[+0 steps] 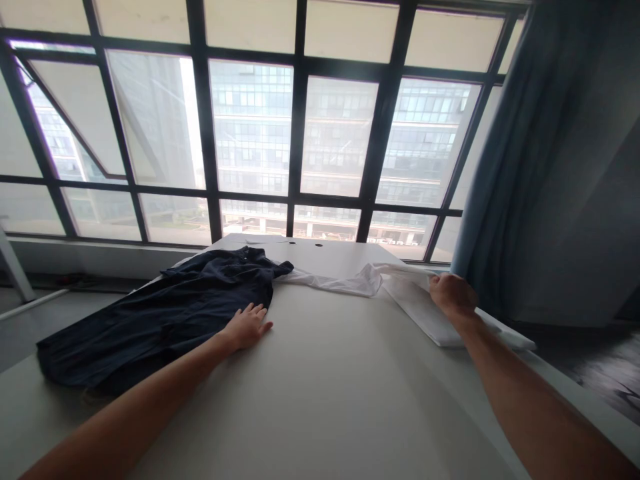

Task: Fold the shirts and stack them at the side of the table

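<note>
A dark navy garment [195, 300], short-sleeved or sleeveless in look, lies spread on the white table at the left. Its collar end points toward the window. My left hand [247, 327] rests on its right edge with the fingers spread, palm down. Off to the right, my right hand [454, 295] is closed on the end of a thin white sheet of soft material [345, 281]. This stretches across the table, and its left end lies beside the garment's upper part. Under my right hand is a flat white packet or folded piece [425, 313]; I cannot tell which.
The white table [320, 400] has two dark round holes near its far edge. Behind it stands a large window with dark frames [295, 133], one pane tilted out at the left. A blue-grey curtain [510, 173] hangs at the right. A white metal leg [15, 267] shows at the left.
</note>
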Tool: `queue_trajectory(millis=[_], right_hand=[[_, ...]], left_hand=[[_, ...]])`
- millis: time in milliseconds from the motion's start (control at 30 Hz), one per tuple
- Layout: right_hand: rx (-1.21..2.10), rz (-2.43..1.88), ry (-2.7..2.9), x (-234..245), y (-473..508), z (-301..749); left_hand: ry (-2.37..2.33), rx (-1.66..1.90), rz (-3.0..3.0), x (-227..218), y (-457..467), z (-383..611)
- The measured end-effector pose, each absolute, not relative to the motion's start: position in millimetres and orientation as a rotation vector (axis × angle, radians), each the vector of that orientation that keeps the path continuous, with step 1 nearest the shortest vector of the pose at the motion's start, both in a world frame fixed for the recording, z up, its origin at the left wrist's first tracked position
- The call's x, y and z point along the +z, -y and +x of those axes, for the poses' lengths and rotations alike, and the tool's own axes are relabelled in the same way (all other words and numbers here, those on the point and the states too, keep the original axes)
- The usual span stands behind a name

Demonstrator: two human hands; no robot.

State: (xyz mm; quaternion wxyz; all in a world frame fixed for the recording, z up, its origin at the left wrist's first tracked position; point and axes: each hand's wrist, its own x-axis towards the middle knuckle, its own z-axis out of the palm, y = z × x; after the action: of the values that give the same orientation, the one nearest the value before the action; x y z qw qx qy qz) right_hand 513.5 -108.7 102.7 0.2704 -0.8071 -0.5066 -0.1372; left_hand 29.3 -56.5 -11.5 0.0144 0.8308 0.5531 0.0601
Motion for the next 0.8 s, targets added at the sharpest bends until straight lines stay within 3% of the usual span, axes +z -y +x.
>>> queue_trajectory(millis=[100,167,267,333,500,800], right_hand=[[-0.4,-2.094,1.29,130,122,460],[-0.237,-1.846,1.598,136,138,413],[0.541,-1.503,2.253,125,162,356],[0.848,-1.48,2.424,107,169,339],[0.298,-2.004,2.216,53,156,354],[0.483,-1.714,1.97,-1,133,351]], left_hand=[[-1.701,0.208,2.521,-11,61,31],[-1.679,0.322,2.451,-4,64,34],[-1.547,0.609,2.34,9,75,44],[-1.474,0.734,2.256,14,88,49],[-1.667,0.71,2.216,13,114,48],[-1.698,0.873,2.276,4,109,45]])
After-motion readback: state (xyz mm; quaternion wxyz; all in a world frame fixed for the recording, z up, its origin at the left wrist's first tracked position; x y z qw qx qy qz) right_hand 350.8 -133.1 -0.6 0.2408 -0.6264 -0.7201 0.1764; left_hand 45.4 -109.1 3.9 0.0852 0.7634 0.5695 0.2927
